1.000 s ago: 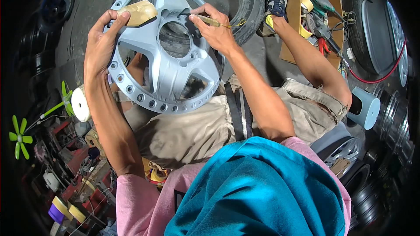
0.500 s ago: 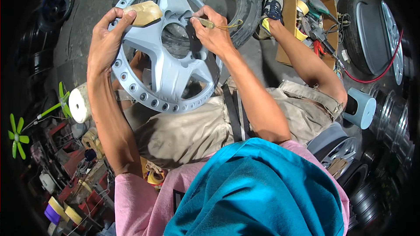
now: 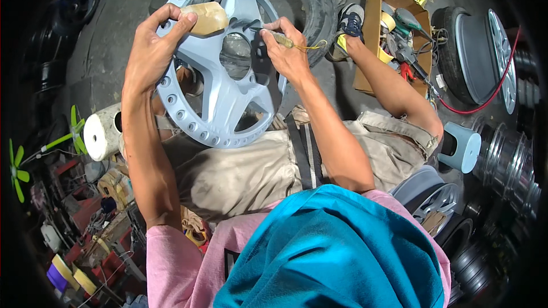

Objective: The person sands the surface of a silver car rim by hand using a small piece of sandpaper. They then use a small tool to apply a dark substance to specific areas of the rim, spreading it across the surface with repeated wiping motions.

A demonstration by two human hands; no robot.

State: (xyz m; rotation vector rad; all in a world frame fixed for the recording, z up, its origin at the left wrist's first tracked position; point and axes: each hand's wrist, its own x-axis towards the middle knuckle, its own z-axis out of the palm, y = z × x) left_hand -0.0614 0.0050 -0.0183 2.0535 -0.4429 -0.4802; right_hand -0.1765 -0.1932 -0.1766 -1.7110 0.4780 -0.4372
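A pale blue-grey wheel face [image 3: 216, 94] leans over my lap, with a ring of bolt holes around its rim and an open centre. My left hand [image 3: 151, 51] is closed at its upper left, pinching a flat tan block [image 3: 206, 18] under the thumb against the rim. My right hand [image 3: 288, 54] grips a slim tool with a tan, worn handle [image 3: 282, 39] and a thin yellow loop at its end. Its dark, narrow tip points left to the recesses above the centre hole. Whether the tip touches the surface I cannot tell.
Beyond the wheel lies a black tyre [image 3: 319, 17] on the floor. A cardboard box [image 3: 374, 17] of tools stands at the far right, near a tyre and rim [image 3: 476, 57] and a red hose [image 3: 479, 111]. A white cylinder [image 3: 98, 137] and green fan [image 3: 18, 171] are at left.
The tool has turned in my right hand, and its narrow tip now shows pointing left toward the hub recesses. The left hand keeps its hold; the whole view has shifted slightly.
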